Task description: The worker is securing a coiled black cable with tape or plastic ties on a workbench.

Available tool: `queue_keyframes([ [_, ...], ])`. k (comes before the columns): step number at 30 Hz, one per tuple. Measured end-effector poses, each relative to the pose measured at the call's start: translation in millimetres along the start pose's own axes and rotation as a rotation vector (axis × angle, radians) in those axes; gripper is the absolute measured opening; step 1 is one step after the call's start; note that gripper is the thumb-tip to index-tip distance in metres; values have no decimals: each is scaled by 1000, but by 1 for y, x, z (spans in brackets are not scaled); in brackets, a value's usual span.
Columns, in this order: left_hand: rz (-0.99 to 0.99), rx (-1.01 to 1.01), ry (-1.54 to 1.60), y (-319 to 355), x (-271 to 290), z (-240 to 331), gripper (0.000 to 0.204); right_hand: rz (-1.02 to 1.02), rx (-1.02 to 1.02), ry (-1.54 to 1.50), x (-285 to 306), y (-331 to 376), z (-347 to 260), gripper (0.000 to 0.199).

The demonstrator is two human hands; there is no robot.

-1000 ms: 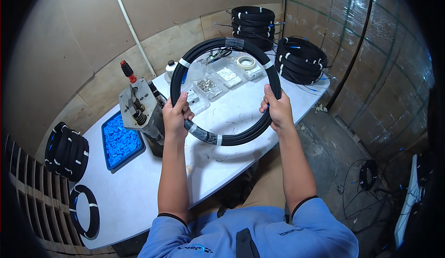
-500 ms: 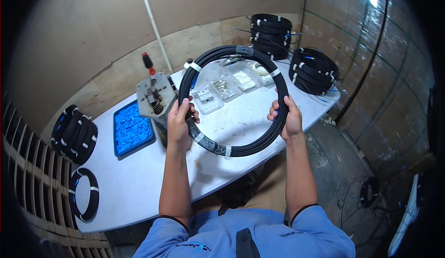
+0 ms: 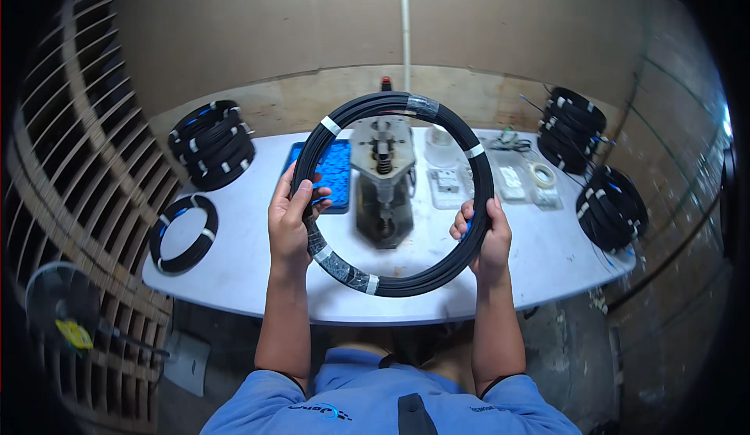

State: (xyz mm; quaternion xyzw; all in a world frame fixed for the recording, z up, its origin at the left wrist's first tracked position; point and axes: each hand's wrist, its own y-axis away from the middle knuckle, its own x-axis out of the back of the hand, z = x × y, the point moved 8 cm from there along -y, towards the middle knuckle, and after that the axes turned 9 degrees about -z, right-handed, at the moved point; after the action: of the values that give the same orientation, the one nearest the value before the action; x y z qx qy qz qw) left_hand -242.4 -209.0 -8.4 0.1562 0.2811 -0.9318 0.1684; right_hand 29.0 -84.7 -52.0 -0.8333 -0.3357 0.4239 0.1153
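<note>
A coil of black cable [image 3: 436,280] is held up above the white table, bound with white bands and wrapped in clear film at the top and lower left. My left hand [image 3: 291,214] grips its left side, thumb in front and fingers curled through the ring. On the opposite side my right hand [image 3: 490,236] is closed round the coil, with a small blue piece showing by its fingers. Through the ring I see a metal hand press [image 3: 383,153] with a red-topped lever. Partly behind my left hand and the coil stands a dark tray of blue pieces [image 3: 334,171].
Stacked black coils [image 3: 212,146] stand at the table's left, with a single coil [image 3: 184,234] nearer. More coil stacks [image 3: 572,126] [image 3: 612,210] sit at the right. Clear boxes of small parts [image 3: 512,182] and a tape roll [image 3: 541,174] lie right of the press. A fan [image 3: 62,306] is at lower left.
My view has swung left, so the table and press now sit squarely ahead. The coil remains in both hands, now in front of the press and slightly lower in the picture.
</note>
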Motion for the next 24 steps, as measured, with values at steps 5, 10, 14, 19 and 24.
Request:
queue_keyframes([
  [5, 129, -113, -98, 30, 32, 41, 50, -173, -69, -125, -28, -20, 36, 35],
  [10, 288, -169, -125, 72, 67, 76, 51, -283, -198, -190, -66, -29, 83, 42],
  [14, 423, -260, -140, 110, 87, 109, 52, -296, -272, -202, -93, -35, 124, 39],
  [19, 546, -305, -233, 152, 102, 137, 50, -370, -394, -156, -128, -31, 159, 29],
  [24, 639, -355, -276, 192, 119, 158, 53, -413, -512, -184, -158, -14, 195, 27],
])
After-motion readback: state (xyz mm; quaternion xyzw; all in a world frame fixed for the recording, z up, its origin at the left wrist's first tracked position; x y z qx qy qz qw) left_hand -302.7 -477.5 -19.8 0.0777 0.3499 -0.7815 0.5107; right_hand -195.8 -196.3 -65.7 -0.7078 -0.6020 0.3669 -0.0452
